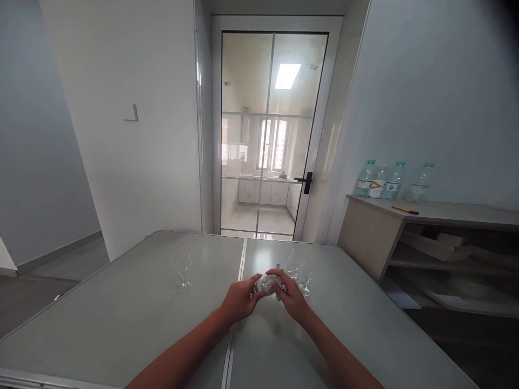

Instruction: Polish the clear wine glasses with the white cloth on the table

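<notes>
Glass (265,284) held over tabletop (308,340), just right of seam (243,259), directly between left hand (240,299) and right hand (293,296). Pinched in left grip; white cloth (278,279) pinched against it in right grip. Cannot tell long axis.

The cloth (266,284) you hold is white. Your table (170,329) is plain grey-green, split by a silvery strip (228,367); on it, the left glass (184,283) and the right glasses (305,285) are clear and colourless. At the far side you face a door (216,135) framed in off-white, with black edging (221,135), grey bars (267,114) crossing in a grid and a black handle (308,182). To your far right, the cabinet (365,232) is greyish beige, the pen (405,209) red and yellow, and the bottles (394,186) clear green-tinted with green caps (400,163); one label (377,186) is white with an orange mark.
</notes>
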A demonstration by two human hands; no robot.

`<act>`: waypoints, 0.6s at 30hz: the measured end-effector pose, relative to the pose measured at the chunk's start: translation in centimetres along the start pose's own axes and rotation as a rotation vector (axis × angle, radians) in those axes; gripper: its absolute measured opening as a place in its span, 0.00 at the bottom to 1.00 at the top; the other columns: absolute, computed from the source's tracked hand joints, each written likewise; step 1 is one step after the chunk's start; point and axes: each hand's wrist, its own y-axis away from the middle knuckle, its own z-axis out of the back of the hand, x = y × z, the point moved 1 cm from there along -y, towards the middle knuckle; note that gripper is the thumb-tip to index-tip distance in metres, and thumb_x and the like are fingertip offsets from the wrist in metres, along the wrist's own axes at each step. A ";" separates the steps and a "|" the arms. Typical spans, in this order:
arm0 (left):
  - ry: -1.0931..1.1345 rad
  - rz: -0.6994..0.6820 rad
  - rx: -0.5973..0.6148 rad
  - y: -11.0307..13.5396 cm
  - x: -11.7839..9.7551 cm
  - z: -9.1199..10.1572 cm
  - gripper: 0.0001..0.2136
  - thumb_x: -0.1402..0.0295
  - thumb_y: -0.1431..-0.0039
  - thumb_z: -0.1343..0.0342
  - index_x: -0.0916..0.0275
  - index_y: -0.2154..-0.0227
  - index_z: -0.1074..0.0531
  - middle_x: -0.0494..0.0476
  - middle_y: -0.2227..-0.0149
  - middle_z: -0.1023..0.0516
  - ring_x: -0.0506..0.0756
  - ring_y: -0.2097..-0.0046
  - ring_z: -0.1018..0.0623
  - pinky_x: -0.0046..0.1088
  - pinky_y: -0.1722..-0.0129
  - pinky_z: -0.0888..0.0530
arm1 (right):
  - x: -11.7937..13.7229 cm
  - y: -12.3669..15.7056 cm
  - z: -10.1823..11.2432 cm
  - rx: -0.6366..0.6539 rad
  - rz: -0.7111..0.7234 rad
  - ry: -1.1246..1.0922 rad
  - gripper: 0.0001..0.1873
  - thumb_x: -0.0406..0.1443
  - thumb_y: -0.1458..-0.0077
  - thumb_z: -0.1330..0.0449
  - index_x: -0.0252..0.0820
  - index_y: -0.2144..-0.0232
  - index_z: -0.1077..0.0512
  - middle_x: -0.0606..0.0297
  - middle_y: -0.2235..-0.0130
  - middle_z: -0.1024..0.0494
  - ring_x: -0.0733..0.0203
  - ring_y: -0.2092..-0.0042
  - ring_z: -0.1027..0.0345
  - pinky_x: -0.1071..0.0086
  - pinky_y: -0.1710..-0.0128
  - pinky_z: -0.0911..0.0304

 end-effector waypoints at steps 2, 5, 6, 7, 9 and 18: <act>-0.075 -0.007 0.003 0.0 0.5 0.0 0.24 0.58 0.37 0.45 0.59 0.40 0.32 0.56 0.66 0.18 0.56 0.67 0.21 0.29 0.66 0.32 | 0.2 0.0 0.0 0.031 -0.008 0.013 0.17 0.43 0.35 0.44 0.47 0.47 0.29 0.61 0.56 0.23 0.57 0.61 0.30 0.65 0.60 0.35; 0.042 0.048 0.022 -0.2 0.6 0.2 0.22 0.56 0.38 0.42 0.58 0.43 0.29 0.54 0.69 0.20 0.55 0.69 0.22 0.28 0.66 0.31 | 0.5 0.0 0.0 0.083 -0.001 0.046 0.18 0.42 0.38 0.40 0.48 0.46 0.30 0.61 0.53 0.23 0.55 0.57 0.29 0.63 0.56 0.35; 0.147 0.097 0.035 -0.3 0.5 0.2 0.22 0.55 0.39 0.42 0.59 0.45 0.28 0.53 0.72 0.21 0.53 0.71 0.24 0.27 0.67 0.31 | 0.5 0.0 0.0 0.090 -0.002 0.058 0.18 0.41 0.38 0.39 0.48 0.47 0.30 0.61 0.53 0.23 0.55 0.57 0.29 0.63 0.55 0.36; 0.279 0.161 0.066 -0.4 0.4 0.1 0.22 0.53 0.39 0.42 0.61 0.47 0.27 0.51 0.75 0.23 0.52 0.75 0.26 0.27 0.70 0.32 | 0.4 0.0 0.0 0.095 -0.004 0.071 0.18 0.41 0.38 0.39 0.48 0.47 0.29 0.62 0.55 0.23 0.55 0.58 0.29 0.64 0.56 0.36; 0.585 0.307 0.166 -0.4 0.1 -0.2 0.23 0.49 0.41 0.42 0.64 0.54 0.25 0.48 0.78 0.28 0.48 0.81 0.33 0.24 0.78 0.36 | 0.2 0.1 0.2 0.106 0.003 0.092 0.17 0.40 0.38 0.40 0.48 0.47 0.29 0.64 0.59 0.23 0.58 0.63 0.31 0.65 0.60 0.37; 1.032 0.521 0.339 -0.7 0.3 -0.9 0.25 0.43 0.42 0.44 0.65 0.74 0.29 0.50 0.80 0.29 0.46 0.83 0.36 0.23 0.82 0.42 | -0.3 0.5 0.5 0.057 0.052 0.134 0.17 0.38 0.42 0.37 0.47 0.50 0.27 0.66 0.64 0.24 0.59 0.67 0.34 0.67 0.65 0.39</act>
